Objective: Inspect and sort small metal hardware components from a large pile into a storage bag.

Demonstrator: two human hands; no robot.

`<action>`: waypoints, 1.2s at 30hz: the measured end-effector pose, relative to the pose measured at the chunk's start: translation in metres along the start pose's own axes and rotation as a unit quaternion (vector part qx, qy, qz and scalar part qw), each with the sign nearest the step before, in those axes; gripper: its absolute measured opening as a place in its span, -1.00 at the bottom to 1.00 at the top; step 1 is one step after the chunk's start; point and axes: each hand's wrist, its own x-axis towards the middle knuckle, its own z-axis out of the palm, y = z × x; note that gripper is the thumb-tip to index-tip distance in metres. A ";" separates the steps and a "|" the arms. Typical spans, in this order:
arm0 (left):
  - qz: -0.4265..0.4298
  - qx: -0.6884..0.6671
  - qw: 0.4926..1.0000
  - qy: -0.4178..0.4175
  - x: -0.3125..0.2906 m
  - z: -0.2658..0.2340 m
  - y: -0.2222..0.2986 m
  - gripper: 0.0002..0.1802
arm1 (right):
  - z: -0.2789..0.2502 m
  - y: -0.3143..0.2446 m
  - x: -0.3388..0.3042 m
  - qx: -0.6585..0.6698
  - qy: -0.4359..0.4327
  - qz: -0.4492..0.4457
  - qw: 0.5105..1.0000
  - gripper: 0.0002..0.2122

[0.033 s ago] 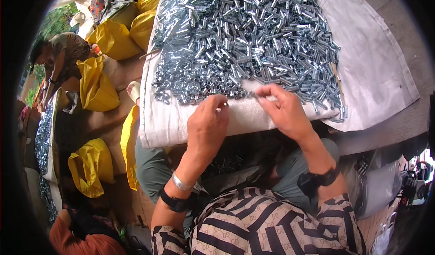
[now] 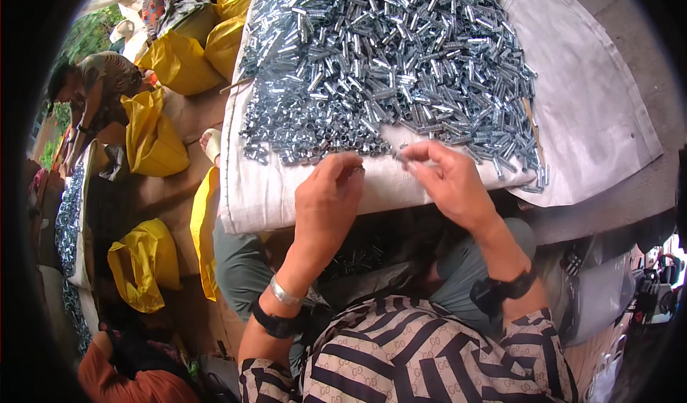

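A thick layer of small shiny metal sleeves (image 2: 401,66) covers the white woven sheet (image 2: 286,195) in front of me. My right hand (image 2: 445,177) is just off the pile's near edge, its thumb and forefinger pinching a small metal sleeve (image 2: 401,157). To its left, my left hand (image 2: 330,192) has its fingers curled together over the sheet's near strip. A tiny dark bit shows at its fingertips, too small to name. The hands are apart, with a short gap between their fingertips. Loose sleeves lie right beyond both hands.
Yellow bags (image 2: 154,134) stand on the brown floor at the left. A person (image 2: 107,81) bends over another heap of metal pieces (image 2: 68,217) at the far left. An orange sleeve (image 2: 136,381) shows at the lower left. More white sheeting (image 2: 580,102) spreads at the right.
My left hand has shifted slightly to the right. My right fingertips have drawn a little left and down, off the pile's edge, and the small metal sleeve between them now shows more clearly.
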 end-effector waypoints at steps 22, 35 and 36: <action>-0.230 -0.505 0.831 -0.028 -0.059 -0.015 0.022 -0.60 | 0.028 -0.017 -0.060 -0.073 0.010 -0.187 0.980 -0.70; -0.167 -0.421 0.888 -0.081 -0.051 -0.027 0.019 -0.68 | 0.022 -0.009 -0.060 -0.052 -0.005 -0.214 0.975 -0.66; -0.165 -0.430 0.882 -0.101 -0.050 -0.029 0.016 -0.70 | 0.020 -0.009 -0.058 -0.026 -0.033 -0.190 0.981 -0.68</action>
